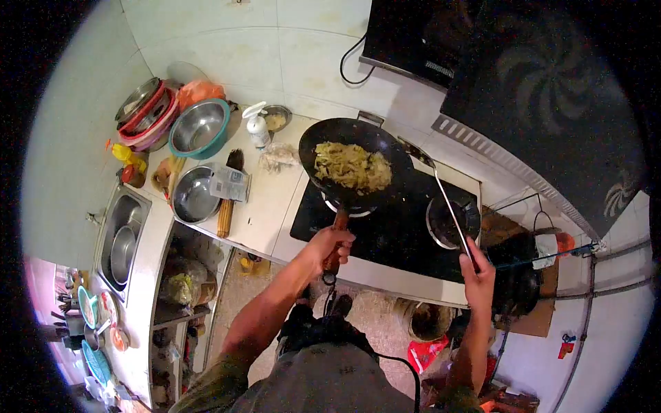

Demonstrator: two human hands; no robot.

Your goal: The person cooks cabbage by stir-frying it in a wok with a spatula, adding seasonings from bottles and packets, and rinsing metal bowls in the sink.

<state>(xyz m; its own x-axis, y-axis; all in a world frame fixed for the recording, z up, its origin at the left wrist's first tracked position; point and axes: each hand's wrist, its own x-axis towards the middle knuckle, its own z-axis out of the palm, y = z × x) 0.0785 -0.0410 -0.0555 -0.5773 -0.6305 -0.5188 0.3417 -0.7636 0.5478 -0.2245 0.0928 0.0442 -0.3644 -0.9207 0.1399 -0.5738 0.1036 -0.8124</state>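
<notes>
My left hand (pixel 329 249) is wrapped round the wooden handle of a black wok (pixel 314 141), which sits over the left burner of the stove. Chopped, yellowish-green cooked vegetables (pixel 352 167) lie in the wok. In my right hand (pixel 476 267) is the end of a long metal spatula (pixel 449 201). Its dark head reaches up and left, by the wok's right rim, apart from the food. The black glass stove (pixel 392 237) has a second burner (pixel 446 224) on the right, below the spatula's shaft.
Left on the counter stand a steel bowl (pixel 193 195), a teal-rimmed basin (pixel 200 129), a white spray bottle (pixel 257 129) and stacked basins (pixel 148 113). A sink (pixel 124 237) is at far left. The dark range hood (pixel 544 89) overhangs the right side.
</notes>
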